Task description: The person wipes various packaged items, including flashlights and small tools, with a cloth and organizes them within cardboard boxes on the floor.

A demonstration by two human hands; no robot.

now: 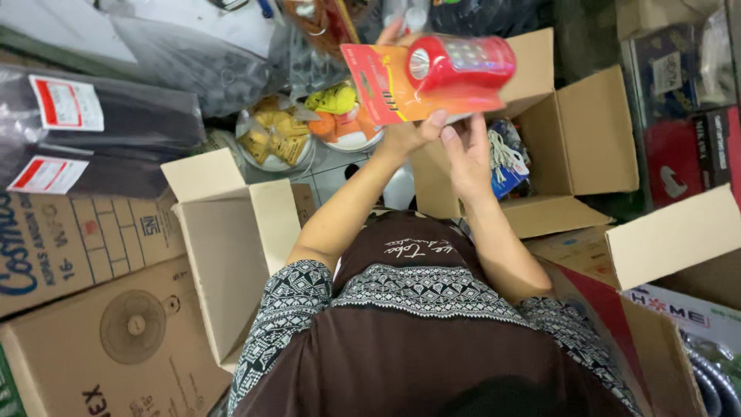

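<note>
My left hand (407, 136) grips a red torch-style lamp sealed in a clear blister on an orange card (440, 77). Its thumb presses the card's lower edge and its fingertips show above the card's top. My right hand (468, 158) is just below the pack, fingertips touching the same lower edge. Both hands hold the pack up over an open cardboard box (583, 139), which contains several small packaged items (505, 162). My brown patterned garment fills the bottom of the view.
An empty open carton (231, 255) stands at the left, beside cartons printed with a fan drawing (116, 340). Two round dishes of wrapped snacks (278, 137) lie on the floor ahead. More cartons (671, 247) and boxed goods (687, 154) crowd the right.
</note>
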